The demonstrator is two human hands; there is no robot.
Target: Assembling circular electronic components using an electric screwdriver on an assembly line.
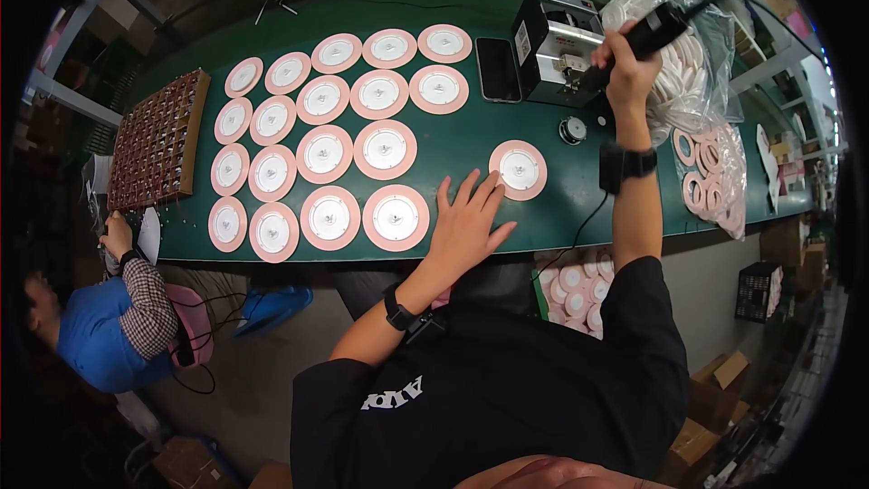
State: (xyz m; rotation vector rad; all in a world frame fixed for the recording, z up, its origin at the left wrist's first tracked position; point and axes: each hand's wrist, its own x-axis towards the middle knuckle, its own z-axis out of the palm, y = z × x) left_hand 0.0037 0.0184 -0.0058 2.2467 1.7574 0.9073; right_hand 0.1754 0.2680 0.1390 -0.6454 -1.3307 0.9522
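My right hand (631, 72) is wrapped round a black electric screwdriver (659, 29). The screwdriver slants down to the front of a black and silver box-shaped machine, probably a screw feeder (552, 43); its tip is hard to make out there. My left hand (463, 228) lies open on the green table, fingers spread. Its fingertips reach the left edge of a pink-rimmed white disc (523, 169), seemingly touching it. Left of that hand, several similar discs (396, 218) lie in rows, each with a small fitting at its centre. A small round metal part (572, 130) sits below the machine.
A black phone (499, 70) lies beside the machine. Clear bags of white parts (685, 68) and pink rings (711, 167) are at the right. A compartmented box (161, 138) stands at far left, near another person (118, 321). A container of pink discs (577, 288) is below the table edge.
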